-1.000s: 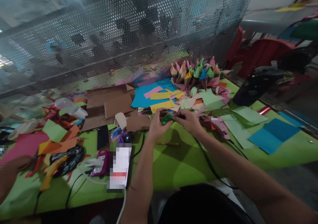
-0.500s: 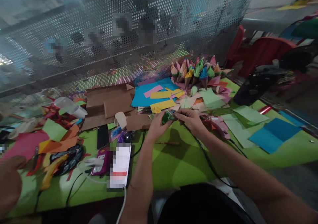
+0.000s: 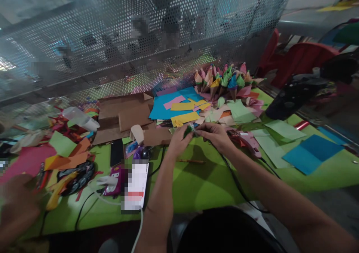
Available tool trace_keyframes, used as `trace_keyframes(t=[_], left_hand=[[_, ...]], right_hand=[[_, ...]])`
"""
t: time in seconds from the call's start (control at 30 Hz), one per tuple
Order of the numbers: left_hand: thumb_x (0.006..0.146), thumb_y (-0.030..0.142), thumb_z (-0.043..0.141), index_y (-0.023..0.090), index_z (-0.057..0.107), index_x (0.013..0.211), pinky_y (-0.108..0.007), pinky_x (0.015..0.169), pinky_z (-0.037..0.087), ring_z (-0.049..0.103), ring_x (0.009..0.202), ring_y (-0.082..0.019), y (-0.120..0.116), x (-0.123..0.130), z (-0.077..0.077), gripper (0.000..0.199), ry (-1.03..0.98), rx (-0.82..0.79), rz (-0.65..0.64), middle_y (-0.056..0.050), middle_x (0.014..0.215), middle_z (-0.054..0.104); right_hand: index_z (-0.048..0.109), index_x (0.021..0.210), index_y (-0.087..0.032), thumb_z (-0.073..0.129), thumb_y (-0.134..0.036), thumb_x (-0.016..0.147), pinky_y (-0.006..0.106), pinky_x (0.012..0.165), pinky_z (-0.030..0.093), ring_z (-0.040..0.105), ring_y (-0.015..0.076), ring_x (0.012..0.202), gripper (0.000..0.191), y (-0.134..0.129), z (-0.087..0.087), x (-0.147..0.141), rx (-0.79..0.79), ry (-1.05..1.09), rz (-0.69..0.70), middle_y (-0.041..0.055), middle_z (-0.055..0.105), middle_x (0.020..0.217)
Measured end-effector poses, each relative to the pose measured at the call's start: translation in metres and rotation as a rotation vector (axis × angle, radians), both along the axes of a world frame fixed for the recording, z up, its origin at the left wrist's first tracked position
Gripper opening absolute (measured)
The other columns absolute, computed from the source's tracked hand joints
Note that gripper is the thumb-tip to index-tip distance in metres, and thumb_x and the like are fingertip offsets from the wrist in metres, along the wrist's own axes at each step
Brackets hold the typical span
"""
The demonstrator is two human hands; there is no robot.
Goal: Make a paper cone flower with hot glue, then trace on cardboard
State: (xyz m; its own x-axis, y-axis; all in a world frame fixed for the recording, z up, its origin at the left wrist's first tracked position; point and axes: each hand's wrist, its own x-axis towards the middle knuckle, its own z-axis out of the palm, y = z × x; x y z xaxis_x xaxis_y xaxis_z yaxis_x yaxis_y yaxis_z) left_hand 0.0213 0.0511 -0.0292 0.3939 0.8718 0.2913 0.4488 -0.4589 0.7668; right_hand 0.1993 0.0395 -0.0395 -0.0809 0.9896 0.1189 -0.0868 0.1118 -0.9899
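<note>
At the far left, a co-worker's blurred hand [image 3: 19, 202] reaches over the table cover [image 3: 207, 197], a bright green sheet; the state of its fingers cannot be told. Beside it lie a pink paper sheet [image 3: 30, 159], orange paper strips [image 3: 67, 161] and a yellow glue gun [image 3: 60, 189]. Above these, a translucent plastic cup [image 3: 81, 119] rests on its side. Next come a purple socket strip [image 3: 114, 183] with a white plug [image 3: 105, 180], a flat black rectangular object [image 3: 116, 152], stacked brown card [image 3: 131, 112] and a smartphone [image 3: 138, 185] whose screen is masked.

At centre, the small green item lies between the two hands, raised above the table. The left hand [image 3: 179, 141] has its fingers closed around the small green item [image 3: 188, 131]. The right hand [image 3: 216, 136] has its thumb and fingertips clamped on the item's right end, where a shiny bluish part shows; finer detail is hidden. Below the hands lies a thin brown stick [image 3: 192, 161]; beyond them, yellow paper strips [image 3: 185, 118] rest on a blue paper sheet [image 3: 159, 109].

Farther right stand paper cones [image 3: 221, 81] with coloured twisted tops. A pink glue gun [image 3: 249, 142] lies near the right hand, followed by pale green paper [image 3: 270, 150] and a folded blue sheet [image 3: 311, 154].
</note>
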Motion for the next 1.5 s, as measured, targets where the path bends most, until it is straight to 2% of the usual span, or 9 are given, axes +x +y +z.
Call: trace_keyframes(t=[0.17, 0.3, 0.43, 0.53, 0.6, 0.73, 0.9, 1.13, 1.5], left_hand=[[0.096, 0.034, 0.051, 0.022, 0.058, 0.134, -0.046, 0.106, 0.042, 0.055, 0.124, -0.031, 0.002, 0.003, -0.002, 0.041, 0.098, 0.011, 0.013, -0.013, 0.132, 0.064], [0.094, 0.030, 0.052, 0.025, 0.059, 0.134, -0.047, 0.102, 0.043, 0.057, 0.118, -0.031, 0.002, 0.006, -0.003, 0.040, 0.162, 0.056, 0.043, -0.012, 0.126, 0.067], [0.093, 0.027, 0.054, 0.028, 0.053, 0.139, -0.045, 0.102, 0.042, 0.057, 0.117, -0.029, -0.002, 0.007, -0.002, 0.046, 0.142, 0.104, 0.083, -0.010, 0.132, 0.064], [0.092, 0.027, 0.057, 0.024, 0.048, 0.140, -0.042, 0.098, 0.042, 0.058, 0.111, -0.027, -0.005, 0.010, -0.002, 0.049, 0.126, 0.144, 0.125, -0.011, 0.124, 0.065], [0.089, 0.029, 0.062, 0.022, 0.051, 0.133, -0.042, 0.097, 0.042, 0.057, 0.110, -0.028, -0.006, 0.011, -0.003, 0.046, 0.124, 0.216, 0.207, -0.011, 0.116, 0.066], [0.082, 0.035, 0.073, 0.021, 0.059, 0.103, -0.041, 0.094, 0.040, 0.055, 0.106, -0.029, -0.009, 0.013, -0.002, 0.029, 0.130, 0.375, 0.395, -0.011, 0.107, 0.064], [0.088, 0.028, 0.065, 0.023, 0.063, 0.086, -0.037, 0.085, 0.038, 0.056, 0.095, -0.025, -0.016, 0.015, 0.006, 0.006, 0.204, 0.310, 0.293, -0.006, 0.091, 0.066], [0.088, 0.022, 0.063, 0.021, 0.064, 0.082, -0.038, 0.086, 0.039, 0.058, 0.096, -0.026, -0.017, 0.021, 0.006, 0.006, 0.162, 0.215, 0.286, -0.007, 0.090, 0.067], [0.084, 0.015, 0.061, 0.020, 0.059, 0.077, -0.031, 0.079, 0.046, 0.059, 0.088, -0.019, -0.007, 0.015, 0.000, 0.009, -0.061, 0.046, 0.188, -0.003, 0.084, 0.063]], right_hand=[[0.070, 0.076, -0.018, 0.077, -0.044, 0.068, 0.025, 0.052, 0.042, 0.053, 0.0130, 0.060, 0.029, -0.001, -0.001, 0.000, 0.040, -0.074, -0.029, 0.0017, 0.067, 0.069], [0.069, 0.077, -0.018, 0.071, -0.040, 0.071, 0.026, 0.056, 0.042, 0.055, 0.0147, 0.062, 0.023, -0.003, -0.001, 0.001, 0.112, -0.161, -0.064, 0.0016, 0.066, 0.068], [0.068, 0.075, -0.018, 0.066, -0.037, 0.072, 0.025, 0.054, 0.041, 0.055, 0.0149, 0.061, 0.019, -0.002, -0.002, 0.001, 0.135, -0.213, -0.079, 0.0004, 0.064, 0.065], [0.067, 0.073, -0.019, 0.064, -0.035, 0.072, 0.025, 0.053, 0.041, 0.054, 0.0147, 0.060, 0.017, -0.002, -0.003, 0.001, 0.143, -0.236, -0.109, -0.0005, 0.062, 0.063], [0.066, 0.073, -0.019, 0.063, -0.035, 0.071, 0.025, 0.053, 0.040, 0.053, 0.0145, 0.059, 0.016, -0.002, -0.004, 0.001, 0.150, -0.248, -0.133, -0.0010, 0.062, 0.063], [0.067, 0.073, -0.020, 0.059, -0.032, 0.070, 0.026, 0.055, 0.040, 0.052, 0.0145, 0.058, 0.015, -0.003, -0.003, -0.001, 0.163, -0.246, -0.174, -0.0016, 0.062, 0.061], [0.067, 0.073, -0.020, 0.060, -0.032, 0.070, 0.027, 0.059, 0.041, 0.055, 0.0156, 0.061, 0.014, -0.004, -0.004, -0.002, 0.181, -0.256, -0.228, -0.0004, 0.065, 0.064], [0.066, 0.075, -0.020, 0.061, -0.032, 0.073, 0.026, 0.055, 0.042, 0.054, 0.0149, 0.059, 0.014, -0.004, -0.008, -0.002, 0.170, -0.256, -0.197, 0.0004, 0.065, 0.065], [0.066, 0.074, -0.020, 0.062, -0.036, 0.074, 0.028, 0.057, 0.042, 0.055, 0.0154, 0.060, 0.016, -0.005, -0.005, -0.003, 0.172, -0.243, -0.159, 0.0010, 0.065, 0.066]])
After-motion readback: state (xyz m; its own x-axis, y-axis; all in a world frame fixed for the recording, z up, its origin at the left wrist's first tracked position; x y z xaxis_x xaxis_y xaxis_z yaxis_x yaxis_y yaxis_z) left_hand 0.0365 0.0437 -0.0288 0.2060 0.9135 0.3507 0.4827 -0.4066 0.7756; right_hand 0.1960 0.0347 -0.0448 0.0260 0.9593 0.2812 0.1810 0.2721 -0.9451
